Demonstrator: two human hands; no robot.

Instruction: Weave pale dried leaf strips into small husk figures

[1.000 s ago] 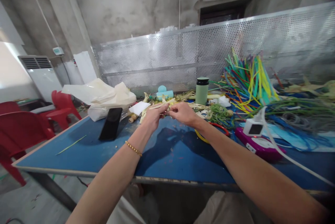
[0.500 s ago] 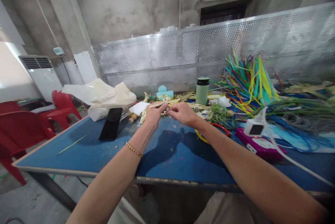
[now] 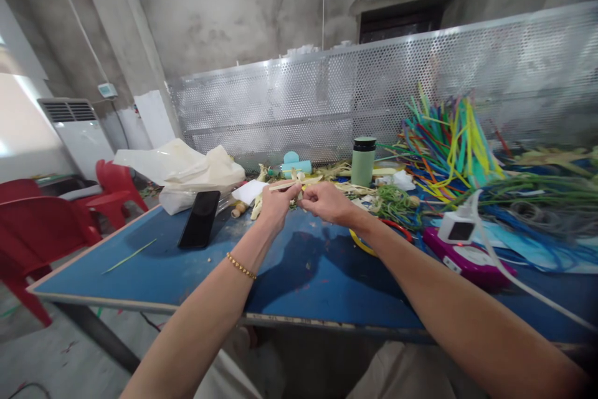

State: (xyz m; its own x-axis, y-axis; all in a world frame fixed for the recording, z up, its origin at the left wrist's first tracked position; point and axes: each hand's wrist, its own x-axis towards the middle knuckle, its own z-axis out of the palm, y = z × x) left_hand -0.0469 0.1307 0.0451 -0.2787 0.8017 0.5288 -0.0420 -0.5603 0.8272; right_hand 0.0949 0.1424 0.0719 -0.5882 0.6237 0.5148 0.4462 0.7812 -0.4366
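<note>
Above the blue table (image 3: 289, 299), my two hands meet at the middle of the view. My left hand (image 3: 276, 203), with a gold bead bracelet at the wrist, is closed round a pale, flat strip (image 3: 281, 187) that looks like dried plant leaf. Close beside its fingertips, my right hand (image 3: 326, 201) has its fingers curled in a pinch. What lies between those right fingers is too small to make out. Behind the hands lie scattered dry leaf pieces (image 3: 343, 170).
A black phone (image 3: 199, 220) and crumpled plastic bag (image 3: 200, 168) lie left. Right are a green tumbler (image 3: 363, 162), a red-yellow ring (image 3: 395, 229), colourful strips (image 3: 462, 137), and a purple box (image 3: 460, 259) with a white charger (image 3: 455, 228) and cable. Behind stands a perforated metal panel (image 3: 280, 100).
The whole view has shifted slightly. My right fingers look a little more curled, still close to my left fingertips; the left hand keeps its hold on the pale strip.
</note>
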